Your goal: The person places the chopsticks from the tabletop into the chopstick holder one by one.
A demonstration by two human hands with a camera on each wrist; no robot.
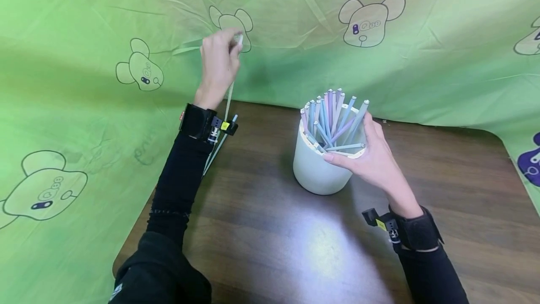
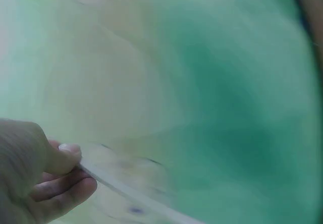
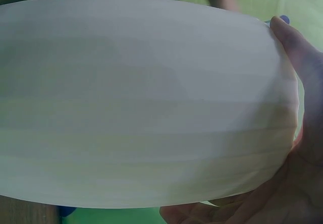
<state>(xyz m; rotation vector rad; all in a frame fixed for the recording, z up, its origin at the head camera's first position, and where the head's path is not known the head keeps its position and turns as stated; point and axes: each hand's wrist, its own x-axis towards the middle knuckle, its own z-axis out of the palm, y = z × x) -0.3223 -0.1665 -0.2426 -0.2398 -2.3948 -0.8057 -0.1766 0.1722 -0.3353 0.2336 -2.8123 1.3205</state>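
In the head view my left hand (image 1: 218, 57) is raised at the back, left of the container. It pinches a thin pale stick or strip (image 2: 137, 197) between thumb and fingers, seen closest in the left wrist view. Below the hand a pale green length (image 1: 229, 100) runs down towards the table; whether it is the same piece I cannot tell. My right hand (image 1: 379, 163) grips the rim of a white round container (image 1: 318, 172), thumb on the near edge, fingers round the right side. Several slim pastel tubes (image 1: 333, 111) stand and lean inside it.
A thin blue stick (image 1: 219, 147) lies on the brown wooden table (image 1: 261, 229), beside the left forearm. Green cloth (image 1: 287, 74) with printed bear heads hangs behind the table and along its left side.
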